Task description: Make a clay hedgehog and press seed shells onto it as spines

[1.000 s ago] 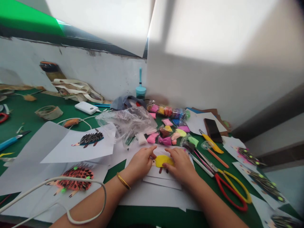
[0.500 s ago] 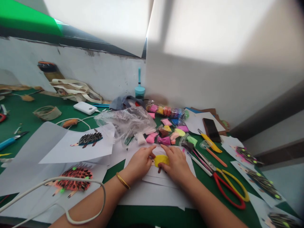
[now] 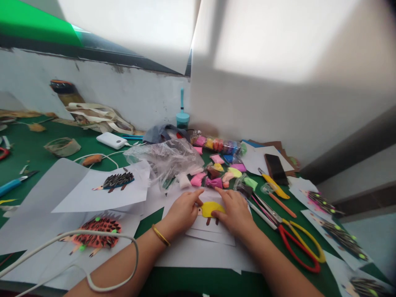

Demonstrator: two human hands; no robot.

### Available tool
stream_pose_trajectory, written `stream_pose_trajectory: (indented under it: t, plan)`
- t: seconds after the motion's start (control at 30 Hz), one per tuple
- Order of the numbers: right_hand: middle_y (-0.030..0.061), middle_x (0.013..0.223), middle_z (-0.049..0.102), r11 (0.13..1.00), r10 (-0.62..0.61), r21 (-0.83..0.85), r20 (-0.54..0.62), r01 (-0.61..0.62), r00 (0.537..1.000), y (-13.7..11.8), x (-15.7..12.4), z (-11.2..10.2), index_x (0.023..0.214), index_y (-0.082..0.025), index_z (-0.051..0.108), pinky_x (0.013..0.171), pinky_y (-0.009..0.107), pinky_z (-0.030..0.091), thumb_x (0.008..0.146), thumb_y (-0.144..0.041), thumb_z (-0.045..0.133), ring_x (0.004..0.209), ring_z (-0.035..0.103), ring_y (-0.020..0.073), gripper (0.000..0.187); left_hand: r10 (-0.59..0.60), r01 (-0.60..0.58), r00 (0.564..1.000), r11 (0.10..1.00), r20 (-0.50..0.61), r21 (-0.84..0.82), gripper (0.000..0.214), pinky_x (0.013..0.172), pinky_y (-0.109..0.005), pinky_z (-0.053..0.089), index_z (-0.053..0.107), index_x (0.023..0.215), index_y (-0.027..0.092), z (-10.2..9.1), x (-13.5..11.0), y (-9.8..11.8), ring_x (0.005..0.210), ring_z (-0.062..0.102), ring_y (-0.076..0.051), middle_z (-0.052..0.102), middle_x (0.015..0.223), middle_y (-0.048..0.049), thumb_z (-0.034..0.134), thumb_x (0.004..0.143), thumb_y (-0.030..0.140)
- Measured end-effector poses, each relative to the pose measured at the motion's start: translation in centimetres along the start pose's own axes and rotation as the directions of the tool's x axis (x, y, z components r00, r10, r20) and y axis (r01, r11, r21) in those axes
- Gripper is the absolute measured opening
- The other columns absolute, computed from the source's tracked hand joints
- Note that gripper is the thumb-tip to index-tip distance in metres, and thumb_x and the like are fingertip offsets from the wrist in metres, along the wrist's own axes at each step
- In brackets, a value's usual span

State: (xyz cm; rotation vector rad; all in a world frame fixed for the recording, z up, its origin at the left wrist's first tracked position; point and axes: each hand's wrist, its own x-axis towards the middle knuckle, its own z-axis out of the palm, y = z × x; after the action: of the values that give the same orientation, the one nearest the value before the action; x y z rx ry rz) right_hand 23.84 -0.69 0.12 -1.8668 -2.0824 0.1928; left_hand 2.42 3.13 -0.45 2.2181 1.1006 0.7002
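A flat yellow clay shape (image 3: 211, 208) lies on a white paper sheet (image 3: 207, 231), with small brown legs below it. My left hand (image 3: 183, 212) rests on the paper at the shape's left edge, fingers curled and pressing at it. My right hand (image 3: 235, 211) lies along its right side, fingers bent with the tips on the clay's upper edge. Both hands press the clay against the paper; neither lifts it.
Red and yellow scissors (image 3: 301, 246), clay tools (image 3: 274, 187) and a dark phone (image 3: 275, 166) lie to the right. Coloured clay lumps (image 3: 216, 175) and a crumpled plastic bag (image 3: 167, 159) sit behind. Finished hedgehog pictures (image 3: 117, 180) lie left. A white cable (image 3: 93, 247) loops over my left arm.
My right hand has shifted slightly right and its fingers have slid along the yellow clay's top edge, baring more of the shape. My left hand has stayed in place.
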Motion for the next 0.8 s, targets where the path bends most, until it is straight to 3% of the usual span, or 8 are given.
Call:
stream_pose_trajectory:
  t: [0.2, 0.43, 0.63, 0.8]
  plan:
    - [0.0086, 0.116, 0.059, 0.999, 0.041, -0.013, 0.007, -0.041, 0.999, 0.65, 0.04, -0.42, 0.141, -0.027, 0.045, 0.088, 0.039, 0.037, 0.084, -0.037, 0.064, 0.11, 0.051, 0.0283, 0.06, -0.008, 0.008, 1.0, 1.0, 0.01, 0.007, 0.064, 0.098, -0.039, 0.045, 0.046, 0.138, 0.016, -0.01, -0.01, 0.06, 0.102, 0.057, -0.021, 0.071, 0.101, -0.0038, 0.042, 0.076, -0.001]
    - [0.0072, 0.115, 0.059, 0.999, 0.028, -0.032, 0.006, -0.028, 1.0, 0.01, 0.18, -0.21, 0.139, -0.029, 0.047, 0.089, 0.038, 0.036, 0.08, -0.035, 0.069, 0.109, 0.051, 0.0276, 0.064, 0.003, -0.003, 1.0, 1.0, 0.005, 0.002, 0.063, 0.098, -0.039, 0.045, 0.046, 0.137, 0.016, -0.11, 0.0, 0.08, 0.102, 0.058, -0.02, 0.071, 0.101, -0.004, 0.043, 0.076, -0.001]
    - [0.0086, 0.114, 0.058, 0.999, 0.04, -0.032, -0.026, -0.041, 0.999, 0.17, 0.42, -0.05, 0.14, -0.026, 0.046, 0.088, 0.039, 0.036, 0.085, -0.034, 0.063, 0.107, 0.051, 0.0279, 0.058, 0.008, -0.008, 1.0, 1.0, 0.008, 0.004, 0.064, 0.098, -0.04, 0.045, 0.045, 0.137, 0.016, -0.11, 0.03, 0.2, 0.101, 0.058, -0.02, 0.071, 0.101, -0.0039, 0.042, 0.076, -0.001]
    - [0.0077, 0.111, 0.059, 0.998, 0.035, -0.044, -0.031, -0.037, 0.999, 0.44, 0.79, 0.11, 0.138, -0.03, 0.048, 0.087, 0.039, 0.036, 0.079, -0.037, 0.07, 0.105, 0.051, 0.0287, 0.064, -0.007, 0.007, 1.0, 1.0, 0.005, 0.007, 0.063, 0.097, -0.04, 0.045, 0.045, 0.138, 0.016, -0.13, 0.03, 0.29, 0.101, 0.057, -0.02, 0.07, 0.101, -0.0039, 0.042, 0.077, 0.0]
